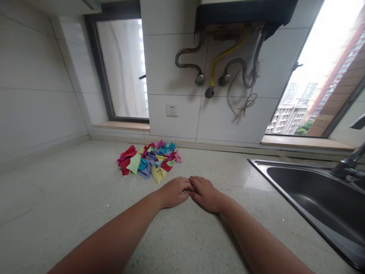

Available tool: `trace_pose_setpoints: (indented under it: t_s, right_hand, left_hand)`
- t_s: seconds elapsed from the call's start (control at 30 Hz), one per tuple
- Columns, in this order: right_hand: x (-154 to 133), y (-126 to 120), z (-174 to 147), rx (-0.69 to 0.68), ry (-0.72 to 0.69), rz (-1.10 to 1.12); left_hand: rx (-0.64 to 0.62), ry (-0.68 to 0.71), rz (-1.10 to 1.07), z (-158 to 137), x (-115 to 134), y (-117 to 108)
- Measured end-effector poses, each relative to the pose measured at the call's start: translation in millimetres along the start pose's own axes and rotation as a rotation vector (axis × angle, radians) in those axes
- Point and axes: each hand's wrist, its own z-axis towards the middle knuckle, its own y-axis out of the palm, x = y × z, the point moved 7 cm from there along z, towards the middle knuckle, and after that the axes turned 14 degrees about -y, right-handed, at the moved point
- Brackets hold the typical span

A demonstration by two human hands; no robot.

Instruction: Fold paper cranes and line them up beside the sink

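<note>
My left hand (176, 191) rests palm down on the pale speckled counter (182, 236), its thumb apart from the slightly bent fingers. Facing it, my right hand (207, 193) lies on the same surface with its fingers stretched towards the left one. The fingertips of both hands meet near the middle. I see nothing held in either, though the undersides of the palms are hidden. Just beyond my left hand is a loose heap of folded coloured papers (146, 163), in red, yellow, blue, purple, green and pink; some have pointed, wing-like shapes.
A steel sink (310, 190) is set into the counter at the right, with a faucet (349, 163) at its edge. Hoses (228, 51) hang from a wall heater (245, 15) above a socket (172, 110). Windows (122, 68) flank the tiled wall.
</note>
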Motion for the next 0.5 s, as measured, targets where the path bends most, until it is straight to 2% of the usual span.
trace_pose_setpoints:
  t_s: [0.5]
  right_hand:
    - [3.1,-1.8,0.4,0.015,0.022,0.006]
  left_hand:
    - [0.023,-0.035,0.029,-1.1,-1.9,-3.2]
